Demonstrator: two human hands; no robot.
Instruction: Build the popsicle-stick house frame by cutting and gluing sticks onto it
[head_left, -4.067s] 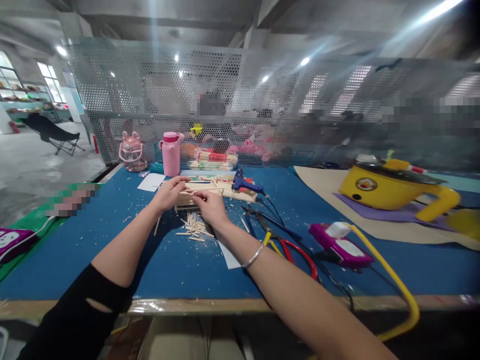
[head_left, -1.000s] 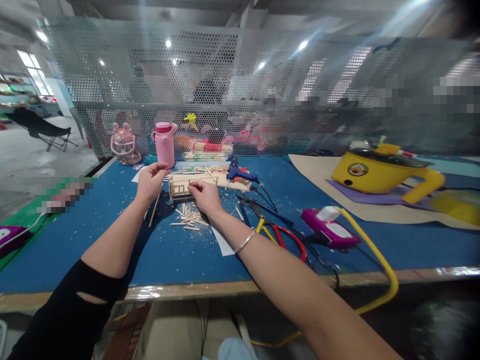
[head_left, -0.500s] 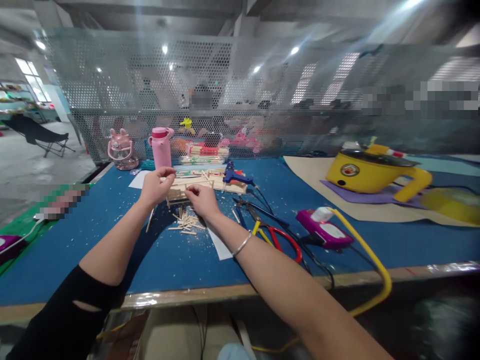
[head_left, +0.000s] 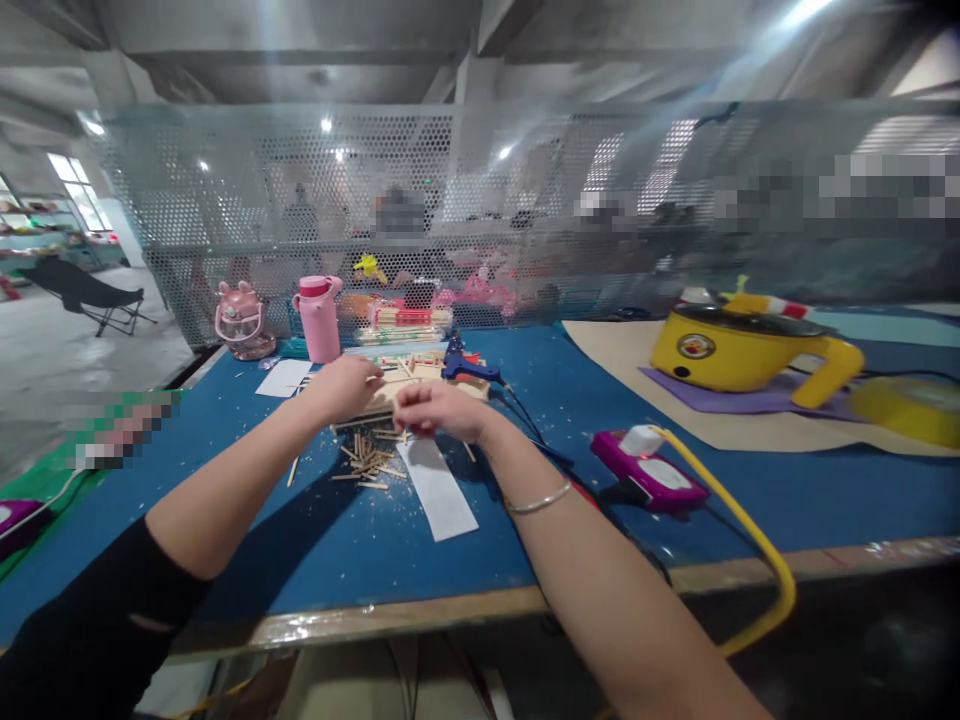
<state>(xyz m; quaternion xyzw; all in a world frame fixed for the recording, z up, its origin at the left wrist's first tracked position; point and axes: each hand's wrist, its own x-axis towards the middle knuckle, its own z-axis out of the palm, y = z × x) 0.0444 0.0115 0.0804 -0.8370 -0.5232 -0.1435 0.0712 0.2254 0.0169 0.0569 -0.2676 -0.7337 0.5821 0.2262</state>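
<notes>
My left hand (head_left: pixel 346 388) hovers over the wooden stick structure (head_left: pixel 346 424), its fingertips drawn together. Close to it on the right is my right hand (head_left: pixel 436 408), with fingers curled and pressed together. What either hand pinches, if anything, is too small to make out. Both hands hide much of the structure. Short cut wooden sticks (head_left: pixel 364 460) lie in a loose heap below my hands. A white paper strip (head_left: pixel 439 492) lies under my right wrist. Behind my right hand rests a blue glue gun (head_left: pixel 469 368) with a cable.
A pink bottle (head_left: pixel 319 320) and a clear jug with a pink lid (head_left: pixel 244 322) stand at the back left, near bundled sticks (head_left: pixel 409 322). On the right are a purple power strip (head_left: pixel 649 468) with a yellow cord and a yellow electric pot (head_left: pixel 727 350). A perforated screen (head_left: pixel 262 200) borders the table.
Both hands have shifted right over the structure, the left one more, and come closer together. My right forearm now covers most of the pliers, and more of the white paper strip shows.
</notes>
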